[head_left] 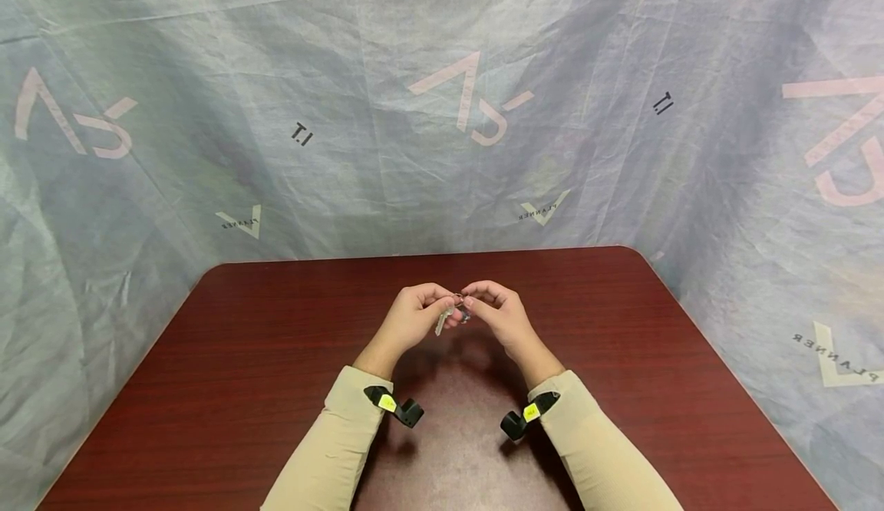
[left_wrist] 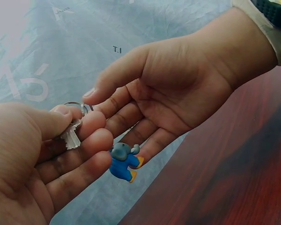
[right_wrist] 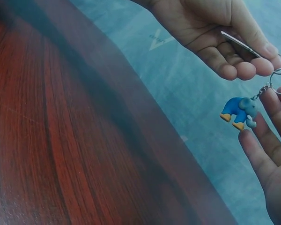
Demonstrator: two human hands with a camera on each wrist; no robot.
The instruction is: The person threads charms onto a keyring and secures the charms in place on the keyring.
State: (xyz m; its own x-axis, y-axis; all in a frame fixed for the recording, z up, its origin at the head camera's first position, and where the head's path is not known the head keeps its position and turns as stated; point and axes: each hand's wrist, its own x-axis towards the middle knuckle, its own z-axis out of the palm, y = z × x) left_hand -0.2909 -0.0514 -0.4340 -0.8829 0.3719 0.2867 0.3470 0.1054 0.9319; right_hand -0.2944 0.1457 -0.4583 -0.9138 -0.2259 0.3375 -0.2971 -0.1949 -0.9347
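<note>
Over the middle of the table, my two hands meet at a small set of linked metal rings. Between thumb and forefinger, my left hand [head_left: 409,318] pinches a silver key [left_wrist: 72,137], its blade pointing down in the left wrist view. My right hand [head_left: 509,321] pinches a metal key ring [left_wrist: 83,110] with thumb and forefinger. A blue elephant charm [right_wrist: 239,111] with a grey head and yellow feet hangs by a short chain [right_wrist: 262,91] beside my right fingers. Part of the rings is hidden behind the fingertips.
A dark red wood-grain table [head_left: 242,388] lies below, its far edge near a grey fabric sheet [head_left: 387,173] with printed letters. Both forearms wear beige sleeves [head_left: 324,453], and a black wrist camera [head_left: 409,413] sticks out inward from the left cuff, another [head_left: 512,425] from the right.
</note>
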